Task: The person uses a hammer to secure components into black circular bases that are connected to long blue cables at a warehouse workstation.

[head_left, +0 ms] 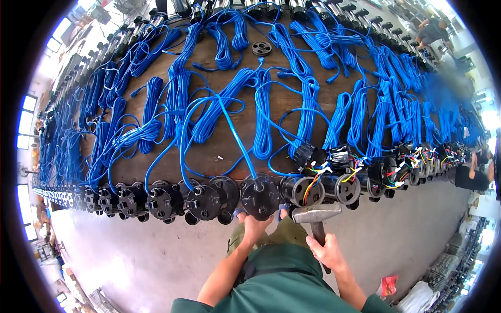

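My left hand (257,228) grips the lower near side of a black round pump housing (260,199) at the table's front edge; its fingers are partly hidden under the housing. A blue cable (235,130) runs from the top of that housing back over the table. My right hand (326,251) is wrapped around the handle of a hammer (317,214), whose metal head lies level just right of the housing. Beside the hammer head is an open cylinder (308,191) with coloured wires and white connectors showing at its mouth.
Bundled blue cables (263,120) cover much of the brown table (229,148). Similar capped housings (162,201) line the front edge leftward, with open wired ones (347,189) rightward. A black wheel-shaped part (261,48) lies further back. People (472,175) are at the right; a red packet (389,286) lies on the floor.
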`<state>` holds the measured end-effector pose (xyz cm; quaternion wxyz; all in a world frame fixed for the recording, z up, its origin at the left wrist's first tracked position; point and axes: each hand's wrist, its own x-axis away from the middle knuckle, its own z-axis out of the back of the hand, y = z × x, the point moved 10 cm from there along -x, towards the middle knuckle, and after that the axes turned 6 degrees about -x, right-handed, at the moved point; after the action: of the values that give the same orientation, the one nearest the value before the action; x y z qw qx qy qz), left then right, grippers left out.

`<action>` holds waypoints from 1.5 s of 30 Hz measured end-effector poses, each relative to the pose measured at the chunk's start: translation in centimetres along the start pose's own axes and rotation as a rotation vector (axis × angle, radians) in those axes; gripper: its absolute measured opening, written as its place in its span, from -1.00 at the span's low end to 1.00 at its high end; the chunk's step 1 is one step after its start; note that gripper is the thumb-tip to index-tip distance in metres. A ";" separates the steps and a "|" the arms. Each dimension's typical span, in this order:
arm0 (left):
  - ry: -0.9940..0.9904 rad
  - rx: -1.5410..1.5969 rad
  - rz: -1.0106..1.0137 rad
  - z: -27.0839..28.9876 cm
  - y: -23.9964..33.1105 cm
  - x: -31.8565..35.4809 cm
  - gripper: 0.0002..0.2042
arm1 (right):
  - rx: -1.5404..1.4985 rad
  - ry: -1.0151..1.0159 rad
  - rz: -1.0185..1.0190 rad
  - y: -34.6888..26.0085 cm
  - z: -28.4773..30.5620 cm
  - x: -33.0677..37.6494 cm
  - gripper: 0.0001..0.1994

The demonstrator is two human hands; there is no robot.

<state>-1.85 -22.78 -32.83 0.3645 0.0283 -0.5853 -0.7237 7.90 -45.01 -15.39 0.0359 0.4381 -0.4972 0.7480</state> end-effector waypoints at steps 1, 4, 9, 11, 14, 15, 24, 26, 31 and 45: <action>-0.007 -0.033 0.002 -0.3 -1.0 -0.2 -0.40 | 0.001 -0.002 0.009 0.0 -0.1 0.0 -0.56; -0.076 -0.109 0.012 -1.0 -3.3 -0.1 -0.32 | 0.033 0.028 0.095 -1.0 -0.1 0.0 -0.58; -0.143 -0.070 0.336 4.4 -2.8 4.9 -0.28 | 0.263 0.281 0.363 -5.9 1.8 3.1 -0.68; -0.119 -0.127 0.231 5.8 -2.8 5.7 -0.51 | 0.288 0.413 0.524 -6.2 3.0 4.3 -0.76; -0.163 -0.154 0.212 6.5 0.3 5.8 -0.50 | -0.042 0.154 0.202 -3.8 2.6 1.4 -0.73; -0.173 -0.175 0.189 6.6 1.9 5.5 -0.49 | 0.060 0.240 0.144 -3.9 2.9 1.4 -0.72; 0.028 0.046 -0.123 7.7 15.3 2.7 0.19 | -0.390 0.123 0.292 -8.8 -0.1 4.5 -0.70; 0.156 -0.033 -0.406 8.6 18.2 1.6 0.22 | -0.129 0.121 0.205 -5.6 -0.5 3.6 -0.62; 0.118 0.299 -0.482 7.2 13.7 -2.3 0.15 | -0.111 0.117 0.154 -8.2 -3.8 5.2 -0.65; 0.197 0.159 -0.584 7.9 15.8 -1.2 0.01 | -0.118 0.067 0.164 -11.6 -11.0 4.6 -0.65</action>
<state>3.17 -16.32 -17.10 0.1929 0.2936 -0.5688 -0.7437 3.98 -32.41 -5.28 0.0169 0.3676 -0.5732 0.7322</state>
